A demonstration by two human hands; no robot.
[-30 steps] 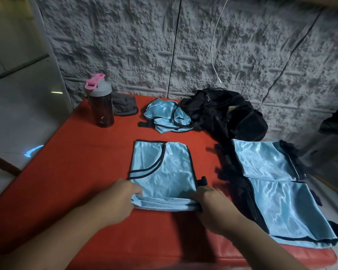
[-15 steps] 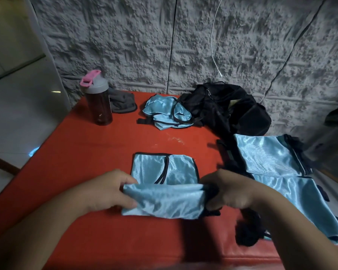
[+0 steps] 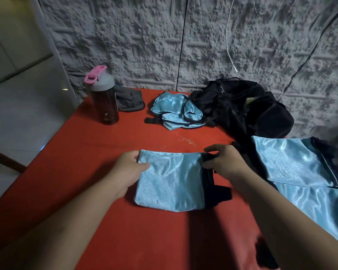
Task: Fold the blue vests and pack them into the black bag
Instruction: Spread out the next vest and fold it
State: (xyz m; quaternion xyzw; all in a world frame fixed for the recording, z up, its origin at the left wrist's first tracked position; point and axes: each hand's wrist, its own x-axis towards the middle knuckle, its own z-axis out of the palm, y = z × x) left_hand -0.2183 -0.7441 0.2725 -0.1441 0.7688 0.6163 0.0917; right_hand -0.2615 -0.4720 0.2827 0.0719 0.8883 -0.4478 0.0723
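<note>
A shiny blue vest (image 3: 171, 182) lies folded into a rectangle on the red table (image 3: 98, 152), its black straps sticking out on the right side. My left hand (image 3: 130, 168) pinches its far left corner. My right hand (image 3: 225, 161) grips the black trim at its far right corner. A crumpled blue vest (image 3: 176, 110) sits at the back, touching the black bag (image 3: 242, 110), which stands against the wall. More blue vests (image 3: 293, 162) lie flat at the right.
A dark shaker bottle (image 3: 103, 98) with a grey lid and pink cap stands at the back left, a grey cloth (image 3: 130, 101) beside it. A white cable (image 3: 229, 45) hangs down the rough grey wall. The table's left edge drops to a tiled floor.
Both hands have carried the vest's near edge away from me and laid it over the far part, so the vest is now folded in half.
</note>
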